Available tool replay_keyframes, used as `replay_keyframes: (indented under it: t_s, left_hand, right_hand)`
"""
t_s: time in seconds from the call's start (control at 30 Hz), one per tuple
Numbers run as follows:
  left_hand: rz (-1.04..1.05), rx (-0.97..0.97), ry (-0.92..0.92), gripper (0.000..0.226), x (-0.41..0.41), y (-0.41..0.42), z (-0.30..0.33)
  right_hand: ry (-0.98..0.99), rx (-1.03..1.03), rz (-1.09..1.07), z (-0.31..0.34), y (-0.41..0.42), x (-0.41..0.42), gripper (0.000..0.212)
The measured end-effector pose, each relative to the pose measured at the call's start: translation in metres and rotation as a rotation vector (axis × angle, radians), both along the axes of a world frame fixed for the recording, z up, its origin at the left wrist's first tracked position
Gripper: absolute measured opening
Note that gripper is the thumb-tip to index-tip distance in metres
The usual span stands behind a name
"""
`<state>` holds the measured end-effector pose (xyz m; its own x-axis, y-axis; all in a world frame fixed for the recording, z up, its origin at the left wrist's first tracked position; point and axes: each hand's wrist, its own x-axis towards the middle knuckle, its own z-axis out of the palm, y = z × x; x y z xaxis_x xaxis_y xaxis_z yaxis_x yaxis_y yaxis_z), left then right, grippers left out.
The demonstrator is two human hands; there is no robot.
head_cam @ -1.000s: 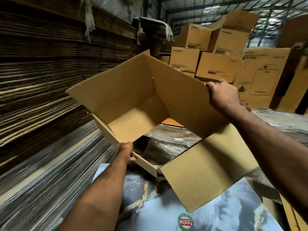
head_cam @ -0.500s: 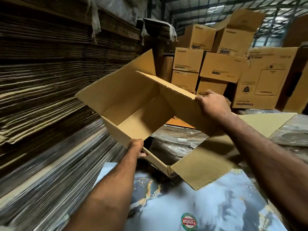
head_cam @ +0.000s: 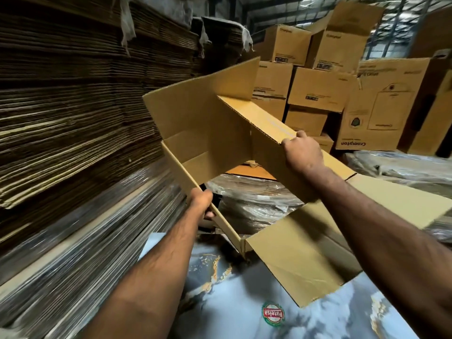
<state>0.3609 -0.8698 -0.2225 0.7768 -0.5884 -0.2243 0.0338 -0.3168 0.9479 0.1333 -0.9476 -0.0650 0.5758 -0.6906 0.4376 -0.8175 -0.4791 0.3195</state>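
**Head view.** A plain corrugated carton [head_cam: 208, 133], unsealed at both ends, is held in the air in front of the person, tilted with its open mouth toward the camera. Film-wrapped bundles [head_cam: 256, 199] show through its unclosed far end.

The left hand [head_cam: 201, 203] grips the lower edge of the carton's left wall, with the fingers curled round the board and the thumb tucked beneath. The right hand [head_cam: 304, 155] grips the top edge of the right wall [head_cam: 274, 165]. Its fingers hook over to the far side, where their tips are hidden.

1 long flap [head_cam: 305, 263] hangs loose at the near end, under the right forearm. It hangs over a marble-patterned slab [head_cam: 244, 302] bearing a round Patelsa sticker [head_cam: 273, 314]; whether its corner touches the slab cannot be told.

A tall stack of flat corrugated sheets [head_cam: 73, 106] fills the left of the view. Printed Crompton boxes [head_cam: 318, 86] stand piled behind, well apart from the carton.

**Judged step:** squaring up the carton before its flaps are folded shut.

**Likely faults from here:**
1. With only 2 edge grips and no flap locked, the walls may shear back toward flat if either hand slackens.
2. The hanging flap may catch on the slab or the bundles as the carton turns, creasing or tearing at its score line.
3. Uneven pull between the 2 hands may buckle a wall away from its crease, leaving a box that will not sit square.
4. A raw board edge drawn through a tight grip may cut the fingers.
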Motion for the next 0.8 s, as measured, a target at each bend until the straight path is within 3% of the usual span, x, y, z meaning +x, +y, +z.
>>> replay_keyframes:
  t_s: [0.3, 0.5, 0.8]
  left_hand:
    - [0.155, -0.078, 0.357, 0.047, 0.072, -0.006, -0.051]
    - [0.207, -0.136, 0.420, 0.056, 0.066, -0.007, -0.071]
    - [0.172, -0.271, 0.464, 0.034, -0.017, 0.040, -0.091]
  right_hand:
    - [0.063, 0.128, 0.198, -0.021, 0.007, -0.055, 0.050]
    - [0.097, 0.170, 0.165, -0.033, 0.014, -0.061, 0.048]
    - [-0.042, 0.111, 0.084, -0.063, 0.047, -0.025, 0.047]
